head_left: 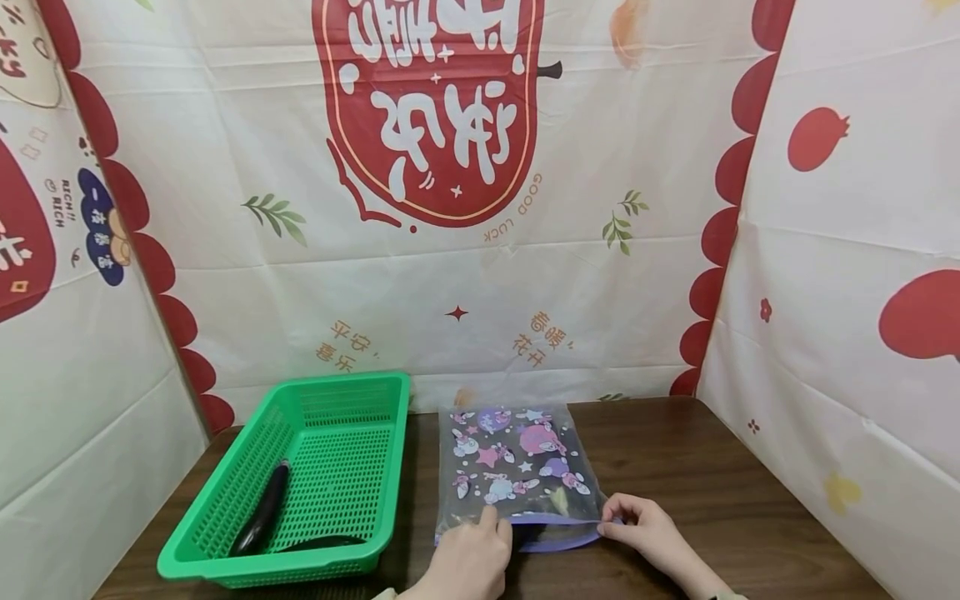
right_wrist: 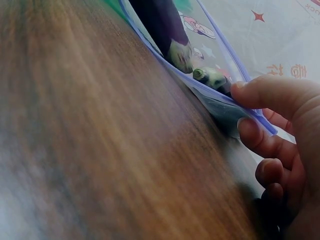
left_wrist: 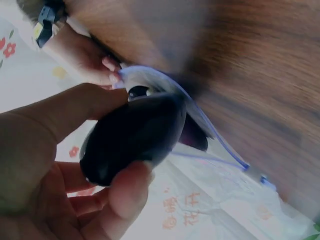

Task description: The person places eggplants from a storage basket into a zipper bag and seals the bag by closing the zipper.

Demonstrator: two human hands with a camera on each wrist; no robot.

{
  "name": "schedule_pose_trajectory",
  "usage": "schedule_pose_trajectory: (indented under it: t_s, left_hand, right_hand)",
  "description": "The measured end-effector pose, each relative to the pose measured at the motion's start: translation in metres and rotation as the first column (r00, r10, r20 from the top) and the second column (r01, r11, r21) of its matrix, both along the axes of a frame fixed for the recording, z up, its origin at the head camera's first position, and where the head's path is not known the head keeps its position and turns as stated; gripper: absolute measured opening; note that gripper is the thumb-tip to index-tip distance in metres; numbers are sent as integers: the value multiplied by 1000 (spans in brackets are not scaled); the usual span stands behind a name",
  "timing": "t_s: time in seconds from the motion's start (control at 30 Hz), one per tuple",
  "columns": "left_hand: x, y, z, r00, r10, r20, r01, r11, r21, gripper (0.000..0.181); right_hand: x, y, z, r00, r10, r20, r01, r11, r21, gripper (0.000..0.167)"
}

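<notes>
A clear printed zip bag (head_left: pixel 517 467) lies on the table, its purple-edged mouth parted toward the front. The left hand (head_left: pixel 468 557) is at the mouth; in the left wrist view its thumb and fingers grip a dark eggplant (left_wrist: pixel 135 135) at the opening. Pinched between the right hand's (head_left: pixel 648 533) thumb and finger is the right corner of the mouth, with the purple edge (right_wrist: pixel 265 125) between them in the right wrist view. Two stem ends show at the bag's mouth there, one on a purple eggplant (right_wrist: pixel 160 25), the other a green stem (right_wrist: pixel 205 75).
A green plastic basket (head_left: pixel 397 467) stands at the left of the brown table (head_left: pixel 675 467), holding a dark eggplant (head_left: pixel 262 512) and another dark long one (head_left: pixel 326 542) near its front wall. Printed cloth (head_left: pixel 600 317) hangs behind and at both sides.
</notes>
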State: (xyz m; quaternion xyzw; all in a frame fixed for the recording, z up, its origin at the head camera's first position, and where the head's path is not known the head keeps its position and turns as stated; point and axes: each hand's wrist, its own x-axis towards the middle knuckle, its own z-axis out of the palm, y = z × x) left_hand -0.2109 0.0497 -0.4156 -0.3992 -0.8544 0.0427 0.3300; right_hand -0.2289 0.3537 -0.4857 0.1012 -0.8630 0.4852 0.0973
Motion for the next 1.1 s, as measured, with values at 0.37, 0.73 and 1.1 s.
schedule_pose_trajectory:
  t_s: [0.37,0.73,1.1]
  left_hand:
    - [-1,28,-11,881,-135,-454,181,982,58,52]
    - [2,52,-22,832,-116,-543,162,986,37,47]
    - [3,74,-44,882,-30,-470,172,950,262,31]
  right_hand:
    - [1,2,0,1000,11,29,-10,999,-41,15]
    - [0,2,0,999,2,40,-1,999,-34,15]
    - [-3,1,0,1000,11,21,-11,1000,-23,15]
